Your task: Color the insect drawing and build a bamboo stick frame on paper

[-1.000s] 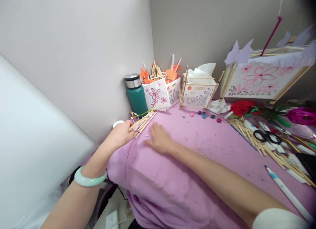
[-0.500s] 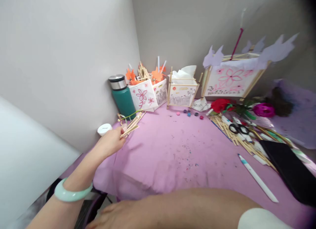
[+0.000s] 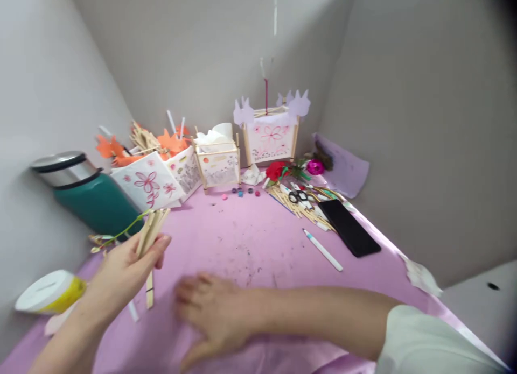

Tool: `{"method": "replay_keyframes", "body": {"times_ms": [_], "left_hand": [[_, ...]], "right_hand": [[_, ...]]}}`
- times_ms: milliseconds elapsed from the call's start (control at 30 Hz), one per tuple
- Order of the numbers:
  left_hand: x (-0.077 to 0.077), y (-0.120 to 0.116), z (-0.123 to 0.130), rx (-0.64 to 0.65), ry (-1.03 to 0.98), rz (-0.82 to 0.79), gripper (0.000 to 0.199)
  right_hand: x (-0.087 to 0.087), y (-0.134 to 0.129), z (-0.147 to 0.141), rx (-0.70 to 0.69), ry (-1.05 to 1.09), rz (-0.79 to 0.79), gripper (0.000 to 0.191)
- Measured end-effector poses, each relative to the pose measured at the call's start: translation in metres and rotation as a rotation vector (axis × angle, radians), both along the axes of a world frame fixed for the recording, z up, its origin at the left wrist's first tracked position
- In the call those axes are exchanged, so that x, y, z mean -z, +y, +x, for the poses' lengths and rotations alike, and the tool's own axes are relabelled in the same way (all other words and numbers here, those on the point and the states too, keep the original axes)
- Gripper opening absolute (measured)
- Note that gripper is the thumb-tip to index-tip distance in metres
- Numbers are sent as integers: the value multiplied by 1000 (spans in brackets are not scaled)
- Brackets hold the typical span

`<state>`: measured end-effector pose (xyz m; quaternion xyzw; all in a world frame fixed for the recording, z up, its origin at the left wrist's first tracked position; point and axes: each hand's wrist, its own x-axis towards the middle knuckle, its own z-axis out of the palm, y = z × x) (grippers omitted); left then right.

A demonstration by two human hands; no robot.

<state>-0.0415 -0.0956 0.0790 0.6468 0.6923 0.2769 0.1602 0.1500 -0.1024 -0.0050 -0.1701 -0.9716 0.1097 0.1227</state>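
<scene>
Teal bottle, silver-collared: landmark, on the purple-clothed bench.

Left hand: clenched around a bundle of wooden sticks, nearer the wearer than the bottle and slightly to its right; stick ends protrude above the fingers.

Right hand: blurred, fingers spread, released, nothing visible in its grasp; nearer the wearer than the bottle, farther right than the bundle. Contact with the cloth: cannot tell.

Banded stick, one: below the left hand, on the bottle's near side, to its right.

White-lidded tub, yellow-sided: on the bottle's near side.

Flower-drawn paper panel: just beside the bottle, right.

Small stick-framed lantern: right of the bottle, beyond the panel.

Large lantern, lilac cut-outs at top: farther right of the bottle.

Black scissors, black phone, white marker: well apart from the bottle, right.
</scene>
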Motion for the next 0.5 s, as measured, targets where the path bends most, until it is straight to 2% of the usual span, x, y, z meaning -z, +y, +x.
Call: {"method": "replay_keyframes", "body": {"times_ms": [33,133,233,300,367,467,500], "left_hand": [[3,9,17,72,-45,-4,41],[18,34,65,123,-251,-112,37],[39,50,98,273,-523,-218,37],[52,55,108,344,-602,-218,39],[64,56,111,384,-598,-200,41],[78,55,107,392,-540,-188,42],[82,54,106,393,-527,-188,43]], "right_hand": [[-2,-10,6,-3,32,7,75],[-9,-30,39,268,101,-53,79],[3,-55,91,442,62,-212,83],[25,-81,127,574,35,-218,86],[56,-114,159,783,23,-120,82],[104,-165,208,1255,50,118,64],[118,-180,225,1451,79,173,58]]}}
